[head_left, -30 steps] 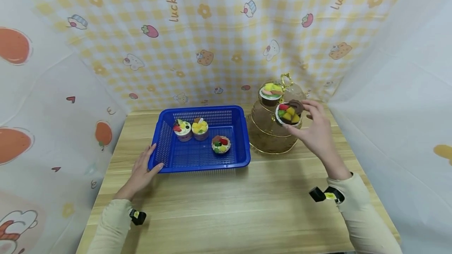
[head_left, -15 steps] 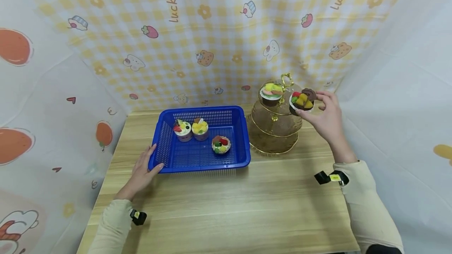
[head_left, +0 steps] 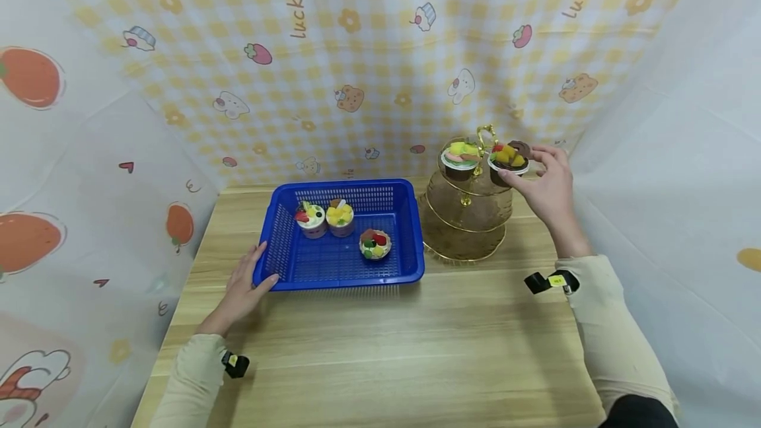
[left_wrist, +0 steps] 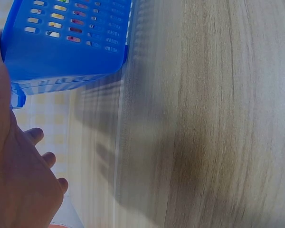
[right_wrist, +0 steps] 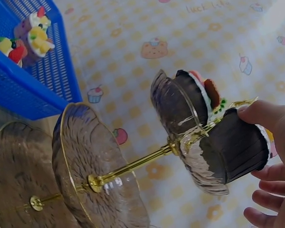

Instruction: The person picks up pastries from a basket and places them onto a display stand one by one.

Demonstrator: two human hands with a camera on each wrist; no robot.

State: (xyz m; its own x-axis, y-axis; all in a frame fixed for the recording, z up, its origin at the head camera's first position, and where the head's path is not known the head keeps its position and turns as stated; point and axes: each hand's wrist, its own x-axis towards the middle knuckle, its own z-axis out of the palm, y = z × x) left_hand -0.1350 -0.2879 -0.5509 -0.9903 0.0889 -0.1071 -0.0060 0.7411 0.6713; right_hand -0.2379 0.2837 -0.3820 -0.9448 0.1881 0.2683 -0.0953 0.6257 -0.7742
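- As the cupcake's (head_left: 508, 157) dark sides seem the firmest part to take, my right hand (head_left: 549, 187) pinches it, thumb opposite fingers, opened no wider than the cup; the lower fingers hang loose.
- Cupcake: upright at the top tier of the stand (head_left: 450, 207), held from the outer side, probably to spare the topping; whether its whole base bears there, I cannot tell.
- Second cupcake (head_left: 460, 161): same tier, across the post (right_wrist: 133, 165), likely for balance.
- My left hand (head_left: 240, 290): spread loosely at the near left corner of the basket (head_left: 351, 283), perhaps steadying it.
- Basket: on the table (head_left: 380, 349); contains two cups (head_left: 341, 220) side by side, one tart (head_left: 375, 245) apart.
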